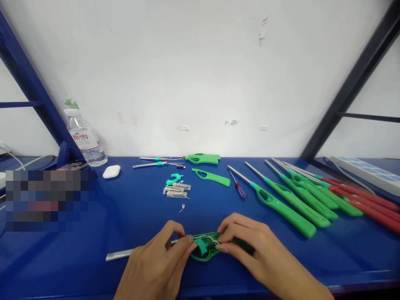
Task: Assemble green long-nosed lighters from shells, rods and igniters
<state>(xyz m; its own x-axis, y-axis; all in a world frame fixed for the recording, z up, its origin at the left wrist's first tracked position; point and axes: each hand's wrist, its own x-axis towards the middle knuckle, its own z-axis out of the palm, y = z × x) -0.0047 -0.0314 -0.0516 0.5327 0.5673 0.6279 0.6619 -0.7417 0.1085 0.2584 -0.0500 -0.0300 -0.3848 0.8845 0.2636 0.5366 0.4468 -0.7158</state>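
Observation:
An opened green utility lighter [204,257] lies at the table's front, its inner parts showing. My left hand [161,258] pinches it where the long metal tube [119,254] enters the casing, beside a teal trigger [201,246]. Thumb and fingers of my right hand [246,241] close on the casing's other side, close to a thin white wire [212,238]; the fingertips hide what exactly they grip. Farther back are a loose green half-shell [212,177], teal triggers [175,179], clear fuel tanks [176,191] and a tiny metal piece [183,208].
A screwdriver [238,186] lies right of the half-shell. Several green lighters [286,210] and red ones [368,204] fan out at right. Tubes with wires [150,165] and green shells [202,158] sit by the wall. At left stand a water bottle [84,139] and a white case [111,171].

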